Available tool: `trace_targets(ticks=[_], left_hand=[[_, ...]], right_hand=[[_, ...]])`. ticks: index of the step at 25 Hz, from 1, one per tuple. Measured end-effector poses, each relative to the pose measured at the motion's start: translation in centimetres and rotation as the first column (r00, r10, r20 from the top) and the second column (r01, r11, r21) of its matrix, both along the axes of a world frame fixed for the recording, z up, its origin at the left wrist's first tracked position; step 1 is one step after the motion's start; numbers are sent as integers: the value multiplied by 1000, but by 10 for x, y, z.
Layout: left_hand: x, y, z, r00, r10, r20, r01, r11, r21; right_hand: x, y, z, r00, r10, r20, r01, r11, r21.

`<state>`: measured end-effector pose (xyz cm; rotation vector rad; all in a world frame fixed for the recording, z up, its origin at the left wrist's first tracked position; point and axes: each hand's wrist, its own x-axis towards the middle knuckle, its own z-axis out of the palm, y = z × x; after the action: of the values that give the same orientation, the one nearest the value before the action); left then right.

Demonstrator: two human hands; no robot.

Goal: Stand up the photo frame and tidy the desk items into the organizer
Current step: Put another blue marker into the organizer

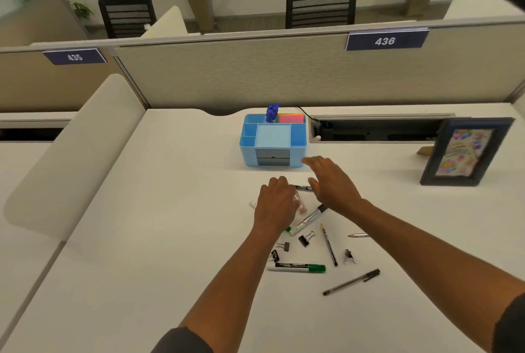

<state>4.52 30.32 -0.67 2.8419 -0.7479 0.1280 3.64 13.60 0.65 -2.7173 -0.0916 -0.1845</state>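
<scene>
Black photo frame [466, 151] already stands; blue organizer [272, 139] holds little. Left hand [274, 206] curls over scattered pens, grip unclear; right hand [329, 182] hovers open.

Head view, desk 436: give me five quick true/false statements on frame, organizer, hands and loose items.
1. The photo frame lies flat on the desk. False: it stands upright at the right.
2. The blue organizer already holds blue pens in a back compartment. True.
3. The right hand grips a marker. False: it hovers with fingers straight, holding nothing.
4. The green-capped marker sits in the organizer. False: it lies on the desk, nearer the person than both hands.
5. The left hand is down among the loose items, fingers curled over a small clear item. True.
</scene>
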Motion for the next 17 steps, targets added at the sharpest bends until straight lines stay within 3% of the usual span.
trace_targets(ticks=[6,13,17], left_hand=[[-31,-7,-15,998,-33,-62,39,994,103],[-41,-12,-23,999,-25,-37,33,972,233],[-42,-12,-28,999,-6,-44,16,973,232]], right_hand=[[-53,-25,-22,999,31,-19,-32,999,-31],[-76,-39,-30,1000,-4,-15,3,998,-56],[-79,-44,-31,999,-42,-20,41,998,-44]])
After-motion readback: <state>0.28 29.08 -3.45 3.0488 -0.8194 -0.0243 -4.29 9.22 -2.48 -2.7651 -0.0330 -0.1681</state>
